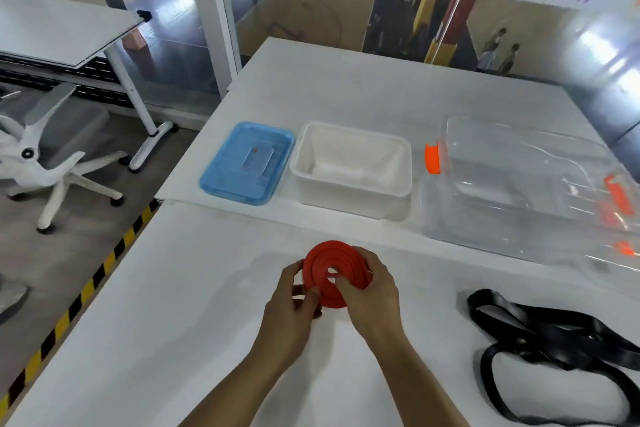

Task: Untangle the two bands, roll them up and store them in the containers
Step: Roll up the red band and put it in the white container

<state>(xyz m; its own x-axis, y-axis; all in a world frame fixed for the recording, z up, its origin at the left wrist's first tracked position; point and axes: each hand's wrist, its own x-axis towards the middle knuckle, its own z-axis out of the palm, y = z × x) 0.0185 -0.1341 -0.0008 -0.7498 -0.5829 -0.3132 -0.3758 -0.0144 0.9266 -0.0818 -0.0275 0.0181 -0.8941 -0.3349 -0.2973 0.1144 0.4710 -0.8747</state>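
Above the tabletop's [173,322] near middle, both hands, left hand [291,308] and right hand [370,291], pinch the coiled red band [329,270]. Black band [540,343] lies loose, cut off at the right edge; white container [349,170] sits beyond.

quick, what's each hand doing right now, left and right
Left hand: closed on the rolled red band, gripping its left edge.
Right hand: closed on the same red band, thumb pressing near its centre.
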